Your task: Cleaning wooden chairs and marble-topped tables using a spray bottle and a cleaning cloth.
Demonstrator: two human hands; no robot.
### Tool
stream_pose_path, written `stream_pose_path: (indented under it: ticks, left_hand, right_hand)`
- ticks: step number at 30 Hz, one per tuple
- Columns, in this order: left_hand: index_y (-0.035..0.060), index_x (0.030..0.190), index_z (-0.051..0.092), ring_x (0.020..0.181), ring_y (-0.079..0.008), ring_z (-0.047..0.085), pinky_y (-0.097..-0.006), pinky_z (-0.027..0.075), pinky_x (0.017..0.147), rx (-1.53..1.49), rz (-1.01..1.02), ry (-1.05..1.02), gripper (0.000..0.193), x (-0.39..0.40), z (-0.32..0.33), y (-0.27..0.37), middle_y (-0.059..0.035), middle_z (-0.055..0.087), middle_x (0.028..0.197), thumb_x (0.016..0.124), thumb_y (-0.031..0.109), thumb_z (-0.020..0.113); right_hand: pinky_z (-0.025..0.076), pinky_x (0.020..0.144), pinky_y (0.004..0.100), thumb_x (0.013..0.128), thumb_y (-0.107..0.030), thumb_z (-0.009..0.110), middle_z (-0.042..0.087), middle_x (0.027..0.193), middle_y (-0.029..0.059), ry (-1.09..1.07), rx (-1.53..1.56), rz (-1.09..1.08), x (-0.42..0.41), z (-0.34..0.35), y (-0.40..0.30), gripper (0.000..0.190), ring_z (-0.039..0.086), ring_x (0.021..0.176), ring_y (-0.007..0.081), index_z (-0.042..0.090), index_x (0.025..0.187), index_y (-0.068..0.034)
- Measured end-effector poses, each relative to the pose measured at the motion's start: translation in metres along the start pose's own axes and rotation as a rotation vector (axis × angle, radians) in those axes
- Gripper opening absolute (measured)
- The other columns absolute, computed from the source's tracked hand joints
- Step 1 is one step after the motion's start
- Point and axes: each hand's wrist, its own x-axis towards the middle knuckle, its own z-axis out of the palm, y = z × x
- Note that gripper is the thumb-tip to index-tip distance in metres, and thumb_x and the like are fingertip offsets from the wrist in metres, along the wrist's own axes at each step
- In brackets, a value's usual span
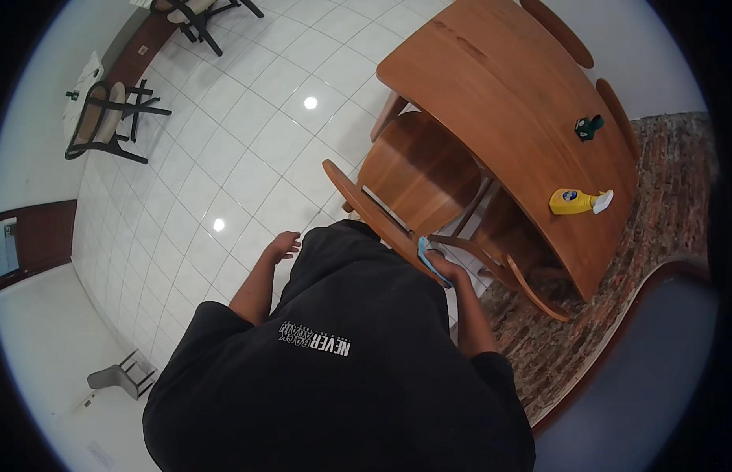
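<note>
My right hand (442,266) holds a light-blue cloth (428,256) against the right end of a wooden chair's curved backrest (377,215). The chair's wide wooden seat (422,171) lies beyond the backrest, partly under the table edge. My left hand (283,246) hangs beside my body over the tiled floor, fingers apart and slightly bent, holding nothing. On the wooden table (478,76) a yellow spray bottle with a white trigger head (572,202) stands near the right end. A dark green table-number holder (587,128) stands farther back.
A second wooden chair (537,295) is tucked in at the right, and more chair backs show behind the table. A brick wall (667,171) runs along the right. Dark-framed chairs (109,121) stand at the upper left, and a grey chair (121,377) at the lower left.
</note>
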Motion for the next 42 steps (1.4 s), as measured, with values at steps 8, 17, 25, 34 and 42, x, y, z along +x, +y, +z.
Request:
stream_pose_path:
  ticks: [8, 17, 25, 34, 42]
  left_hand:
    - [0.0137, 0.110, 0.055, 0.084, -0.0159, 0.061, -0.0381, 0.046, 0.076, 0.080, -0.099, -0.042, 0.031, 0.005, 0.003, -0.037, -0.0020, 0.062, 0.093, 0.089, 0.036, 0.053]
    - [0.0109, 0.110, 0.057, 0.085, -0.0148, 0.060, -0.0347, 0.049, 0.071, -0.021, -0.001, -0.026, 0.025, -0.020, 0.017, -0.001, -0.0033, 0.064, 0.098, 0.093, 0.027, 0.047]
    - [0.0134, 0.109, 0.055, 0.081, -0.0143, 0.059, -0.0369, 0.047, 0.073, -0.044, -0.049, -0.030, 0.026, -0.007, 0.004, -0.011, -0.0011, 0.063, 0.096, 0.091, 0.031, 0.051]
    - [0.0122, 0.112, 0.055, 0.083, -0.0151, 0.059, -0.0363, 0.046, 0.074, -0.026, -0.079, 0.021, 0.031, -0.024, 0.002, -0.019, -0.0011, 0.063, 0.096, 0.091, 0.034, 0.053]
    - [0.0141, 0.114, 0.053, 0.085, -0.0143, 0.058, -0.0386, 0.045, 0.077, -0.069, -0.024, 0.043, 0.032, -0.029, 0.001, -0.007, -0.0002, 0.062, 0.094, 0.091, 0.036, 0.053]
  right_hand:
    - [0.018, 0.117, 0.0363, 0.097, -0.062, 0.032, 0.025, 0.155, 0.0191, 0.008, 0.030, -0.195, 0.037, 0.022, -0.018, 0.082, 0.024, 0.144, 0.0290, 0.025, 0.149, 0.002]
    - [0.029, 0.112, 0.0400, 0.088, -0.069, 0.048, 0.035, 0.150, 0.0203, 0.148, -0.233, -0.289, -0.012, 0.025, -0.048, 0.090, 0.035, 0.138, 0.0340, 0.031, 0.147, -0.003]
    - [0.048, 0.093, 0.0426, 0.080, -0.052, 0.069, 0.060, 0.126, 0.0174, 0.497, -0.443, -0.299, -0.068, 0.031, -0.018, 0.071, 0.060, 0.112, 0.0356, 0.051, 0.133, -0.008]
    - [0.049, 0.091, 0.0444, 0.084, -0.043, 0.069, 0.058, 0.128, 0.0171, 0.527, -0.476, -0.409, -0.032, 0.053, -0.080, 0.062, 0.059, 0.110, 0.0367, 0.051, 0.133, -0.009]
    - [0.046, 0.094, 0.0469, 0.086, -0.044, 0.066, 0.057, 0.126, 0.0239, 0.418, -0.359, -0.514, 0.023, 0.060, -0.136, 0.070, 0.057, 0.113, 0.0418, 0.042, 0.141, -0.008]
